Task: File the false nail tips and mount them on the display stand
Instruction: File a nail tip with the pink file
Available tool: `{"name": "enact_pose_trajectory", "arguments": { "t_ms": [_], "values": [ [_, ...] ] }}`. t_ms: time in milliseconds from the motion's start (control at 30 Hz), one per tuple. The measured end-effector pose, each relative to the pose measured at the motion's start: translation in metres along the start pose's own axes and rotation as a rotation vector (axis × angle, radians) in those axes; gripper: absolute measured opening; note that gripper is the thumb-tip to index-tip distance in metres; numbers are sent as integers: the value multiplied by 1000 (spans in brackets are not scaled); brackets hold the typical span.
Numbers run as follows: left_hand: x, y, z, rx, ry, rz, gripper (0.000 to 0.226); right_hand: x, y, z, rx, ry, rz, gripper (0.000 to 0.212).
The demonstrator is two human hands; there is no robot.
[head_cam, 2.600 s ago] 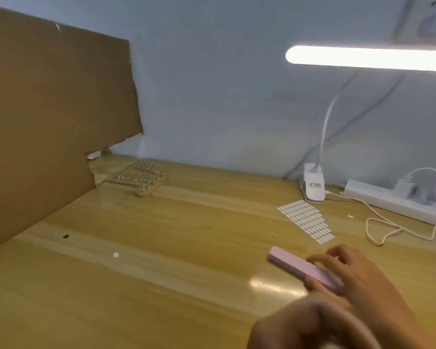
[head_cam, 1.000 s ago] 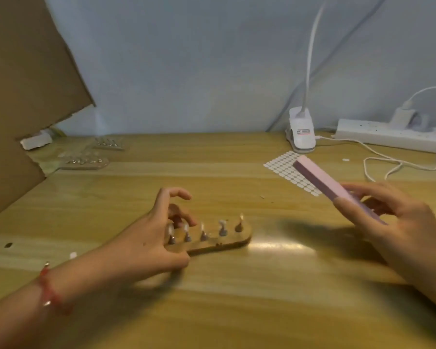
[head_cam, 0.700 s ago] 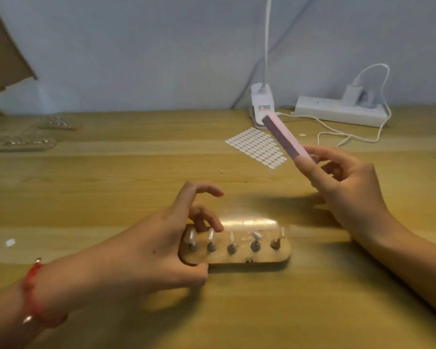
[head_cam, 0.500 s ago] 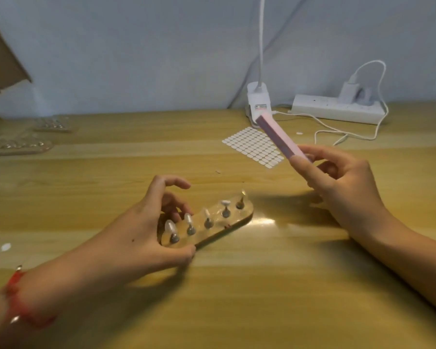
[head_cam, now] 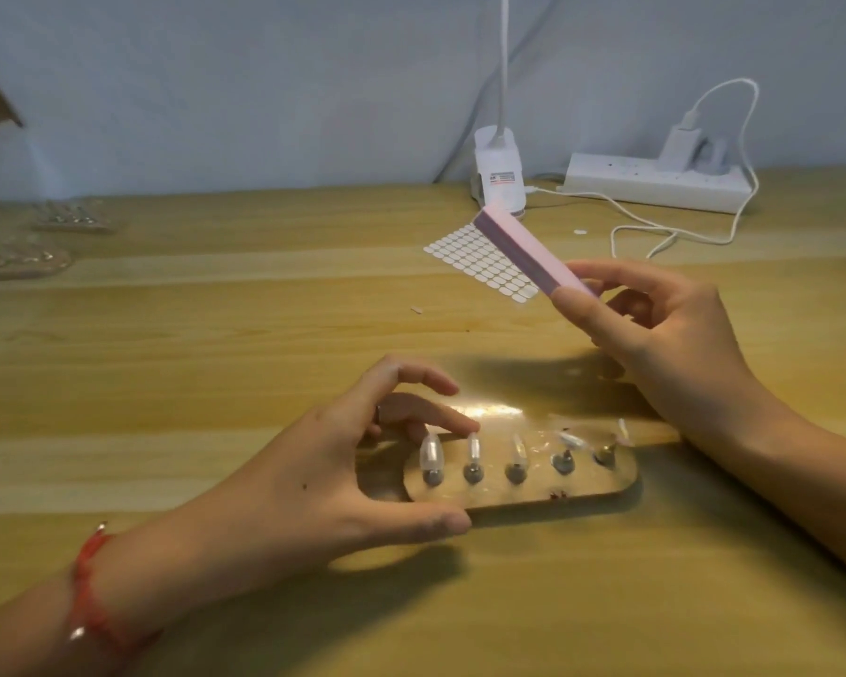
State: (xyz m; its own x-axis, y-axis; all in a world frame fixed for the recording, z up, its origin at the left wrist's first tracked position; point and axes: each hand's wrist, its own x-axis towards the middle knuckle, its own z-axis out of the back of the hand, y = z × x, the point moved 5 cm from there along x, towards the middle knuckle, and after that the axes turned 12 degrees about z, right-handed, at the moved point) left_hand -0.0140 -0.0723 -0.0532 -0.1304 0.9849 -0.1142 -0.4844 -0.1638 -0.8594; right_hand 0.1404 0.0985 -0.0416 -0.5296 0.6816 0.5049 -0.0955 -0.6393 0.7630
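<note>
Wooden display stand (head_cam: 582, 486) bearing 5 nail tips (head_cam: 432, 454) sits clasped in left hand (head_cam: 323, 481) grip; right hand (head_cam: 665, 334) pinches pink file (head_cam: 523, 251).

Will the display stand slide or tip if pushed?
Probably slides: the display stand is a low flat slab on the table. Thin wood, so likely light and stiff. Its nail tips perch on small pegs, probably easily knocked.

L hand (head_cam: 343, 486), R hand (head_cam: 665, 329) curled
</note>
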Motion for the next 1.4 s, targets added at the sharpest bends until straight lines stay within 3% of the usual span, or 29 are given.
{"name": "enact_pose_trajectory", "arguments": {
  "t_ms": [133, 267, 400, 467, 533, 633, 733, 967, 1200, 1400],
  "values": [
    [-1, 4, 14, 10, -91, -38, 25, 0, -1, 1, 34, -21, 14, 41],
    [-2, 0, 10, 108, -146, -124, 8, -1, -2, 0, 39, 4, 35, 36],
    [-14, -22, 6, 548, -351, -480, 11, -1, -1, -2, 15, 26, 66, 38],
    [-21, -26, 4, 612, -412, -600, 11, -1, -1, -4, -17, 59, 78, 42],
    [-24, -26, 11, 403, -433, -546, 11, -1, -1, -5, -44, 87, 86, 44],
    [-15, -20, 27, -77, -466, -232, 10, -3, 2, -6, -80, 112, 116, 45],
    [8, -17, 23, -289, -373, 0, 20, -2, 3, -7, -83, 101, 146, 41],
    [43, -17, 14, -356, -372, 31, 23, -4, 15, -1, -9, 41, 313, 31],
    [49, -6, 20, -371, -389, -28, 22, 1, 19, -13, -15, 233, 394, 32],
    [52, -4, 20, -302, -392, -20, 24, 2, 17, -14, 33, 260, 367, 29]
  ]
}}
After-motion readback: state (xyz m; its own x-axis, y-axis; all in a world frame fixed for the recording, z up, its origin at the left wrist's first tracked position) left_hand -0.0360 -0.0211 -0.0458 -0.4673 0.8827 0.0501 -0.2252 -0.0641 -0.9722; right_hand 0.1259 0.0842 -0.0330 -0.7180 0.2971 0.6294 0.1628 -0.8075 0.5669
